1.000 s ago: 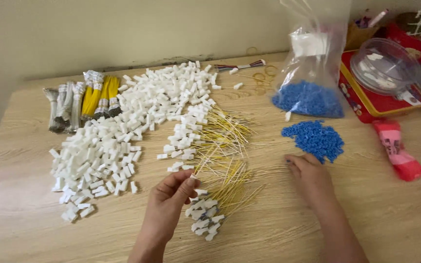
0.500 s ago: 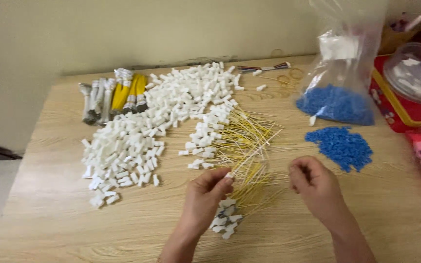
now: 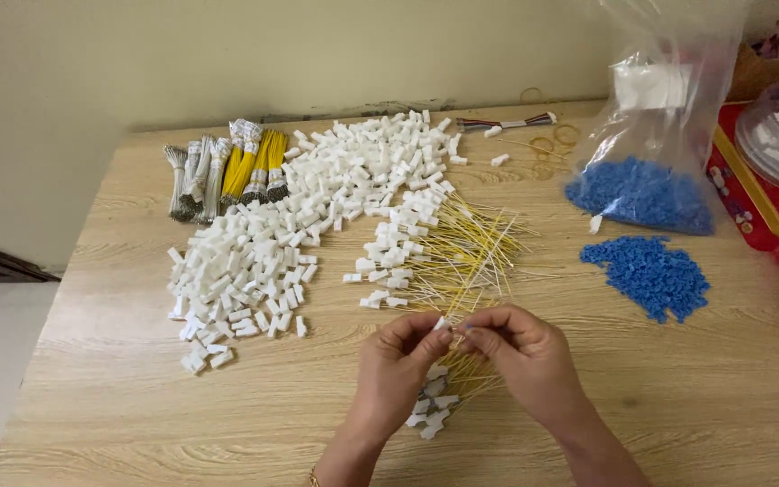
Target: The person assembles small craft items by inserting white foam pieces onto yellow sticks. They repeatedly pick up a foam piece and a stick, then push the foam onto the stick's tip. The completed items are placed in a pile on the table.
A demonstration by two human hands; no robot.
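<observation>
White small plastic connector (image 3: pixel 441 323) pinched in left hand (image 3: pixel 396 365), thin yellow wire (image 3: pixel 455 340) pinched in right hand (image 3: pixel 525 353); best aligned squarely above the wooden bench (image 3: pixel 137 415)

connector pile (image 3: pixel 317 216) left | wired connectors (image 3: pixel 444 252) centre | bead pile (image 3: pixel 649 273) right | bag (image 3: pixel 651 153) behind beads

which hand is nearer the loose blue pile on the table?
Right. The right hand sits just left of and below the loose blue pile, apart from it. The left hand is farther left, beyond the right hand.
</observation>
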